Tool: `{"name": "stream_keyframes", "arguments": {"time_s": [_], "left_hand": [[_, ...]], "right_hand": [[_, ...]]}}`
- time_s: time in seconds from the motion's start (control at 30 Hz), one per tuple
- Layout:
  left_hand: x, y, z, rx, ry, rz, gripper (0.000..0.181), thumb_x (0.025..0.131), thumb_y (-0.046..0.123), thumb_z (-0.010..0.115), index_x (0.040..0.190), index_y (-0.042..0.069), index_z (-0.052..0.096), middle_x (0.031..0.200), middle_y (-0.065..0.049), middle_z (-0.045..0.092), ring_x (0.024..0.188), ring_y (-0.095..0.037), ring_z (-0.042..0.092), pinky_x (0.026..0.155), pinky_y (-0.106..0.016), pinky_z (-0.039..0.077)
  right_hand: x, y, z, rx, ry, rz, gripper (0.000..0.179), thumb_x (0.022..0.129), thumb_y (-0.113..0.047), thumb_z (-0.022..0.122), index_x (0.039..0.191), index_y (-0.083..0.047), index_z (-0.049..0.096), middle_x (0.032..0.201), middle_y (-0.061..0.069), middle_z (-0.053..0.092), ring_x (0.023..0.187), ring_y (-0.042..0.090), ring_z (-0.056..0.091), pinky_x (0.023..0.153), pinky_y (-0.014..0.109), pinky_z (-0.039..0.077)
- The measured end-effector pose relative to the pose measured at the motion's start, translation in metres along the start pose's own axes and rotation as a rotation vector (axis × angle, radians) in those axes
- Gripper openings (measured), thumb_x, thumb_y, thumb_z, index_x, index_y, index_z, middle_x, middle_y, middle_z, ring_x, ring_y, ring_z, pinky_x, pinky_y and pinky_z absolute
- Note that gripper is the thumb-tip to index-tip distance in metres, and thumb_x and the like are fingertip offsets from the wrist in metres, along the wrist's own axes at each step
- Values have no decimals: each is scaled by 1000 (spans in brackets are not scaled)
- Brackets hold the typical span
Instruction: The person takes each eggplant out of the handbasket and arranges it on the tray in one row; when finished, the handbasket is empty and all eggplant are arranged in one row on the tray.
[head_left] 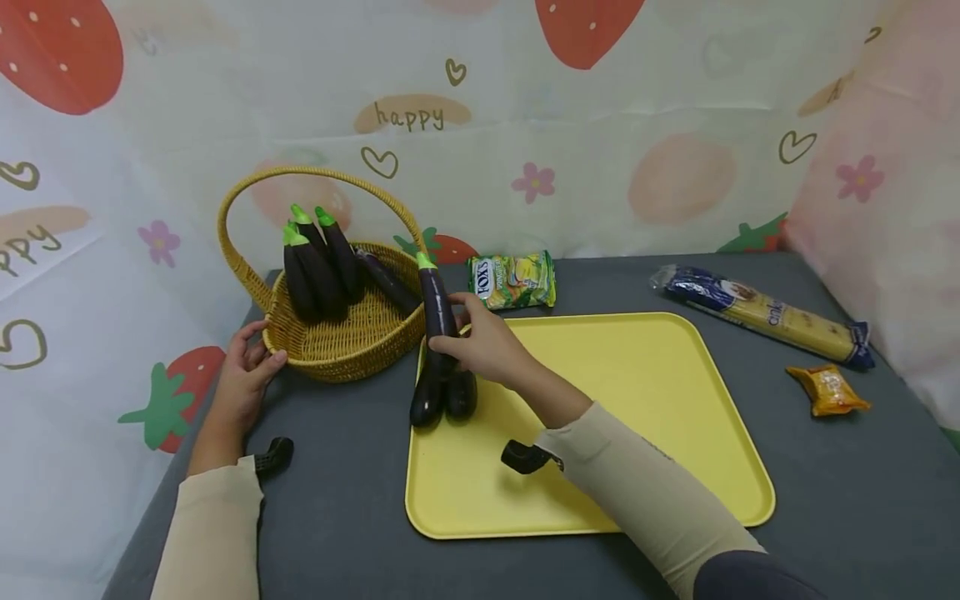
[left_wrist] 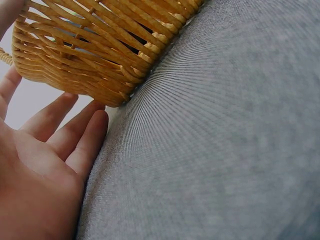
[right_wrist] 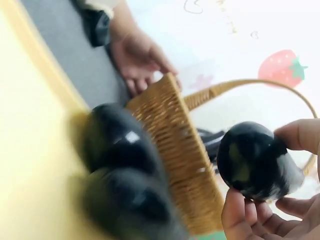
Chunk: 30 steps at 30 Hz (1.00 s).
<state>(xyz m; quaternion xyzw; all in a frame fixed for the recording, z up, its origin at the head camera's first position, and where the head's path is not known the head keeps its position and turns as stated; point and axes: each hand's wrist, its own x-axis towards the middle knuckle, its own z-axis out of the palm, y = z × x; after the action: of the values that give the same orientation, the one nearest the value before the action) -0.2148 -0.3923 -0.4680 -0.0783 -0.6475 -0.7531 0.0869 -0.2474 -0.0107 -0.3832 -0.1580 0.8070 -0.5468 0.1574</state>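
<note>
My right hand [head_left: 487,342] grips an eggplant [head_left: 437,300] between thumb and fingers, its green stem end pointing up. In the head view the eggplant overlaps the right rim of a wicker basket [head_left: 352,367]; its rounded end faces the right wrist camera. Below it, two more eggplants [head_left: 427,402] lie side by side at the left edge of a yellow tray [head_left: 585,521]. Several eggplants [head_left: 322,267] lean inside the basket, mostly at its left and back. My left hand [head_left: 243,371] touches the basket's left side, fingers [left_wrist: 55,115] extended along the woven wall, thumb near the rim.
Behind the tray lies a green candy packet [head_left: 512,280]. To the right are a long pack of pasta [head_left: 765,312] and a small orange wrapped snack [head_left: 828,390]. The basket's tall handle [head_left: 322,171] arches above it. A printed cloth [head_left: 570,125] hangs behind the grey table [head_left: 337,508].
</note>
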Motion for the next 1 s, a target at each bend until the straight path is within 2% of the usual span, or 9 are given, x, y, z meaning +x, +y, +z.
{"name": "stream_keyframes", "arguments": {"time_s": [0.2, 0.27, 0.47, 0.73, 1.0], "left_hand": [[-2, 1, 2, 16, 1, -1, 52, 98, -5, 52, 142, 12, 31, 132, -2, 53, 113, -8, 56, 86, -18, 45], [-3, 1, 3, 22, 3, 0, 52, 98, -5, 52, 143, 12, 31, 132, -2, 52, 113, -9, 55, 87, -18, 45], [-2, 2, 2, 28, 10, -7, 52, 98, -3, 52, 143, 13, 30, 134, -3, 50, 115, -9, 54, 89, -18, 43], [0, 0, 1, 12, 16, 0, 51, 98, -6, 50, 142, 12, 31, 131, -3, 54, 112, -9, 56, 87, -19, 44], [-1, 0, 1, 12, 25, -15, 52, 98, -3, 53, 142, 13, 32, 133, -3, 53, 114, -9, 55, 89, -19, 44]], "right_hand": [[-23, 29, -15, -124, 109, 68, 76, 88, -35, 69, 149, -17, 27, 108, 8, 57, 76, 21, 61, 63, 34, 50], [-28, 37, -18, -154, 120, 107, 75, 88, -35, 68, 148, -17, 28, 105, 8, 58, 73, 22, 61, 61, 34, 49], [-34, 55, -16, -217, 83, 199, 74, 86, -38, 69, 146, -13, 34, 96, 7, 61, 70, 20, 61, 61, 34, 48], [-36, 62, -11, -341, 68, 214, 77, 85, -43, 70, 146, -10, 36, 104, 6, 63, 81, 18, 62, 70, 35, 48], [-36, 58, -10, -400, 53, 227, 82, 86, -53, 67, 146, -8, 36, 108, 8, 63, 86, 20, 62, 74, 38, 49]]}}
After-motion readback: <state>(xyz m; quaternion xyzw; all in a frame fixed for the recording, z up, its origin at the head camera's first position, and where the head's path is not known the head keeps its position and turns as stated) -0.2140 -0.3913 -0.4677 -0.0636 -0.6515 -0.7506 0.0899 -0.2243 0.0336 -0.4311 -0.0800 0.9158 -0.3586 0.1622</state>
